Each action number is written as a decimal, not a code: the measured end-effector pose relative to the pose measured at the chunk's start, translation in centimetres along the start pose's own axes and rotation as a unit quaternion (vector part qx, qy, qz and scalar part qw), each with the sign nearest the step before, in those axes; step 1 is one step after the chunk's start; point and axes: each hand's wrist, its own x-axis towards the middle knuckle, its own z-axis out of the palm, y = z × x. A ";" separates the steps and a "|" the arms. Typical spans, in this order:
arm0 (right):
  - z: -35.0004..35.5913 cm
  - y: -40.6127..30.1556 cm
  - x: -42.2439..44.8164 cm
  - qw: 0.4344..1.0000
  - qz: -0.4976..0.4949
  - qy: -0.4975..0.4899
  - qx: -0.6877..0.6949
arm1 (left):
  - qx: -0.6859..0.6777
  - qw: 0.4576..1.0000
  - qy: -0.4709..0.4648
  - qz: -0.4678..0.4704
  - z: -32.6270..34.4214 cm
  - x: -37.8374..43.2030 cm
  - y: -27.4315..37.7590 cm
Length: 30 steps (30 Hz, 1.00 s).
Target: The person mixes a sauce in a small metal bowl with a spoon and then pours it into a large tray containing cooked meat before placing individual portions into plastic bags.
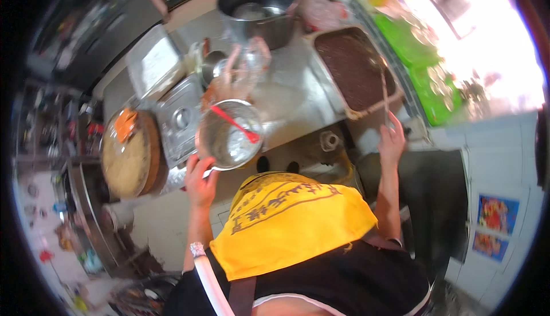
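Observation:
My left hand (200, 180) grips the near rim of a metal bowl (215, 155), tilted at the front edge of the steel counter. A red plastic spoon (236, 125) lies across that bowl. Over at the right, my right hand (391, 138) is closed around the long handle of a ladle (385, 88). The ladle's head rests in a rectangular metal tray (328, 77) filled with a dark reddish-brown mass (350, 69). Its exact contents I cannot tell.
A deep steel pot (262, 26) stands at the back. Left of the bowl are a lidded steel container (180, 118), a plastic tub with white contents (157, 65) and a round wooden board (150, 157) with an orange item (126, 125). Green trays (429, 92) lie beyond the right ledge.

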 end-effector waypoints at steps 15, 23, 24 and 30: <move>2.8 -0.7 0.6 0.965 -0.155 0.064 -0.200 | -0.014 0.989 -0.111 0.100 -0.9 4.6 -3.9; 3.5 -8.2 -6.9 0.977 0.022 0.144 0.157 | -0.194 0.932 -0.263 0.160 2.1 11.1 -8.4; 3.5 -9.1 -8.0 0.959 0.005 0.142 0.244 | -0.158 0.930 -0.261 0.204 2.8 11.7 -8.8; 0.4 -16.2 -22.1 0.916 -0.074 0.256 0.299 | -0.241 0.854 -0.382 0.259 4.6 12.4 -4.8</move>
